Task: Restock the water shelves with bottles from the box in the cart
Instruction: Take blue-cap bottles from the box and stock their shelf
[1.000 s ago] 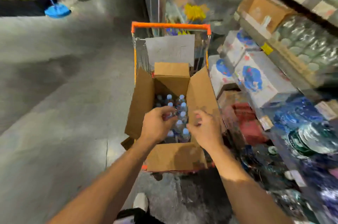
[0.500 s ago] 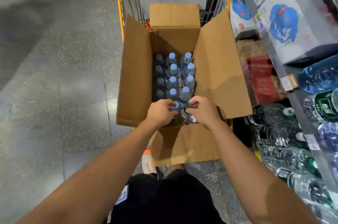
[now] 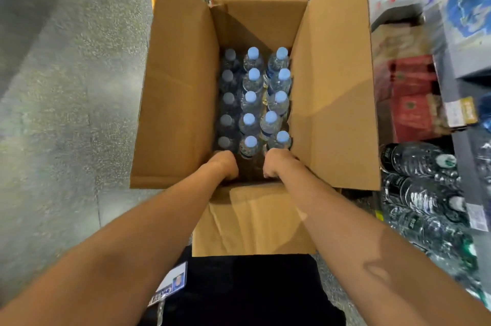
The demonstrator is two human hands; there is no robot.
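With both hands, left (image 3: 224, 166) and right (image 3: 277, 164), sunk in the open brown cardboard box (image 3: 332, 102) at frame centre, their grip hidden, blind-pulled clear blue-capped water bottles (image 3: 249, 98) risked snagging neighbours and dropping.

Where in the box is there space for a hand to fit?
Only at the near end of the box, between the closest bottles and the near wall, where the left hand and right hand reach in. Farther back, three rows of bottles stand tightly packed wall to wall.
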